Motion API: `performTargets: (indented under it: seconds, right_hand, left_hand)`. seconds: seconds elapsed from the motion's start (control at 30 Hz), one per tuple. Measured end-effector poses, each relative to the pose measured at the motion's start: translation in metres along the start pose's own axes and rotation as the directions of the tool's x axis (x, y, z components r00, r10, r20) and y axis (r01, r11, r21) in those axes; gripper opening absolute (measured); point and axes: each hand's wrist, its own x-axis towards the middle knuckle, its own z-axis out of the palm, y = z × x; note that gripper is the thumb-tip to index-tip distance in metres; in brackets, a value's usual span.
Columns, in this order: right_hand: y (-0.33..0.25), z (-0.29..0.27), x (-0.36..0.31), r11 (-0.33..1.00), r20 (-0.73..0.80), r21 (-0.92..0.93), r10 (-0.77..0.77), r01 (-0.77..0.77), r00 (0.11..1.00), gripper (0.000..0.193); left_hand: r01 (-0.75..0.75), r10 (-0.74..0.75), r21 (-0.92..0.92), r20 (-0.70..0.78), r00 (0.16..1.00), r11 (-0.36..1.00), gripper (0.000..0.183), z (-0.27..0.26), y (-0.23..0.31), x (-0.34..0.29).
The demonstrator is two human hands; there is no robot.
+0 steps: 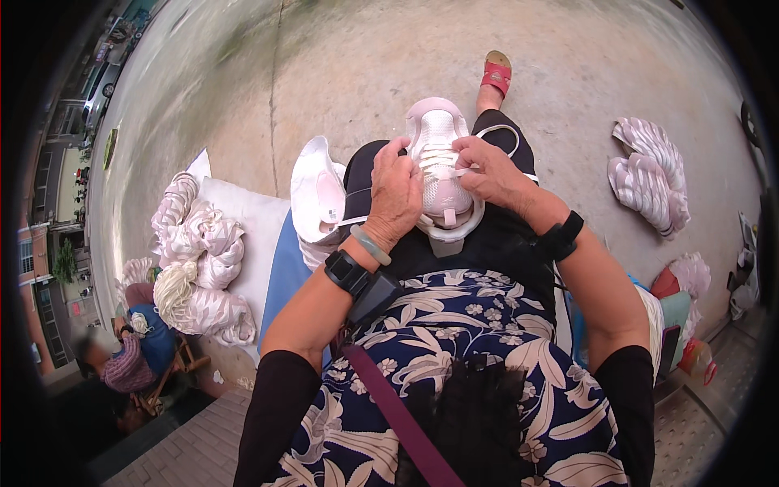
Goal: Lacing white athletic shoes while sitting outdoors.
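A pale pink and white sneaker [438, 127] lies over the person's lap, directly between the two hands, toe pointing away from the body. The left hand [396, 188] is closed on its left edge beside the eyelets, though the fingertips are partly hidden. The right hand [492, 172] pinches a white shoelace [462, 172] between thumb and fingers at the opposite edge. Lacing seems to be the step in hand: several rows already cross the front between the hands, and a loose loop [505, 130] arcs over the thigh, right of the grip. The next move likely calls for steadying the edge with the left hand while the right feeds the lace and draws it snug.

Just left of the grip, a second shoe [312, 183] shows its open collar and pink lining. Farther left, a white sheet [247, 215] bears tied bundles [215, 243] of pinkish pieces, probably shoe uppers. Well off to the lower right of the hands sits a clear plastic container [696, 363] with something orange-red; its exact contents cannot be told.
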Motion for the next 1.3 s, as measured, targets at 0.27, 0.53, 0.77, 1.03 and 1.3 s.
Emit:
performTargets:
  seconds: [0.27, 0.53, 0.77, 1.03, 1.3]
  right_hand:
    - [0.009, -0.007, -0.012, 0.854, -0.386, -0.483, -0.405, 0.193, 0.829, 0.019]
    - [-0.006, 0.009, 0.0, 0.894, -0.384, -0.397, -0.369, 0.209, 0.846, 0.015]
    - [-0.002, 0.009, -0.011, 1.0, -0.353, -0.019, -0.03, 0.025, 0.935, 0.014]
    - [-0.009, -0.006, -0.02, 0.938, -0.253, -0.34, -0.162, 0.069, 0.954, 0.017]
    - [0.003, -0.032, -0.03, 0.952, -0.239, -0.296, 0.009, -0.082, 0.971, 0.015]
  left_hand:
    - [0.322, -0.227, 0.216, -0.373, 0.9, 0.922, 0.009, -0.133, -0.118, -0.059]
    - [0.014, 0.012, 0.335, -0.077, 0.997, 0.942, 0.039, -0.081, -0.056, -0.043]
    - [-0.37, 0.295, 0.436, 0.231, 0.927, 0.821, 0.028, -0.026, -0.021, 0.008]
    - [-0.419, 0.247, 0.548, 0.361, 0.899, 0.724, 0.006, -0.065, -0.025, 0.005]
    - [-0.191, -0.018, 0.652, 0.3, 0.954, 0.734, 0.006, -0.139, -0.063, -0.028]
